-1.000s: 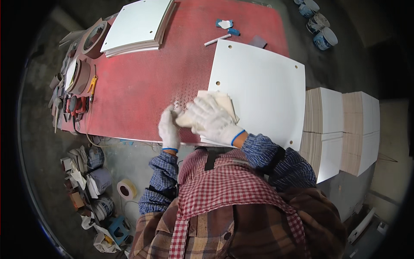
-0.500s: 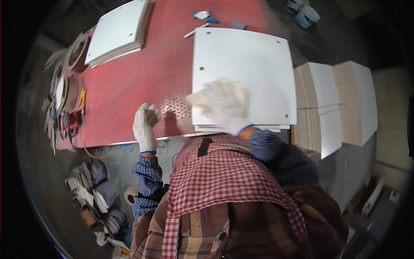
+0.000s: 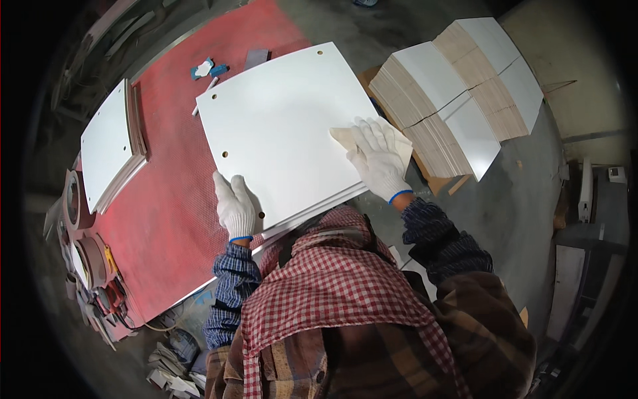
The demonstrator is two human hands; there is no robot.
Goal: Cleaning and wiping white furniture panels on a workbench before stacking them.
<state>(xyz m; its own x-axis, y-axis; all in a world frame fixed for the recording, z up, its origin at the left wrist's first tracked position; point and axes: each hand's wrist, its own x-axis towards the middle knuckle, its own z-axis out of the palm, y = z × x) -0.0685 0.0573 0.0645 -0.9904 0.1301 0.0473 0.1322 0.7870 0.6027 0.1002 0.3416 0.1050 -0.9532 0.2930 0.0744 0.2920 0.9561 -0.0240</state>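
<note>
A white panel (image 3: 286,120) with small holes near its edges tops a stack in front of me. Flat on its right side, my gloved right hand (image 3: 380,156) presses a cream cloth (image 3: 343,137) against the surface, and part of the cloth reaches the panel's edge. At the left edge is my gloved left hand (image 3: 235,207). Its thumb lies over the panel and its fingers point forward just outside the edge, apart from the thumb.
The stack rests on a red table (image 3: 169,193). Another white panel stack (image 3: 106,146) stands at left, near tape rolls (image 3: 90,259) and tools. Beyond the stack lie a marker-like white stick (image 3: 205,96) and a grey block (image 3: 256,58). Panel piles (image 3: 425,76) stand at right.
My right hand has slid the cloth to the panel's right edge. My left hand has come from beside the stack to its left edge. The view has turned to the right.
</note>
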